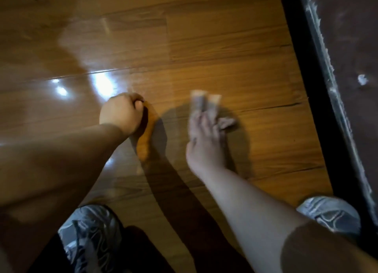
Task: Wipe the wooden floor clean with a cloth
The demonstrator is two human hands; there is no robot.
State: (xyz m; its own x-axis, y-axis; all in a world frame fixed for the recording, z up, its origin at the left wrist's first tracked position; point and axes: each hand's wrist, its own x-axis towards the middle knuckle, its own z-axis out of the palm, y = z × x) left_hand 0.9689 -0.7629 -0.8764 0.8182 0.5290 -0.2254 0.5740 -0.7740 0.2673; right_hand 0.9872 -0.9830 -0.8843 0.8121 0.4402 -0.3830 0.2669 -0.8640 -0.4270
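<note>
The wooden floor (225,54) fills most of the view, with glossy planks. A crumpled grey-beige cloth (227,123) lies on it at centre right, blurred by motion. My right hand (205,142) lies flat on the cloth, its fingers stretched forward over it and pressing it to the planks. My left hand (120,113) is curled into a fist further left, knuckles down on the floor, with nothing seen in it. Both forearms reach in from the bottom of the view.
My two grey shoes (90,236) (331,213) stand on the floor near the bottom. A black strip (306,88) borders the planks on the right, with a dark reddish surface (351,37) and white debris beyond it. A shiny patch (81,72) reflects light at the left.
</note>
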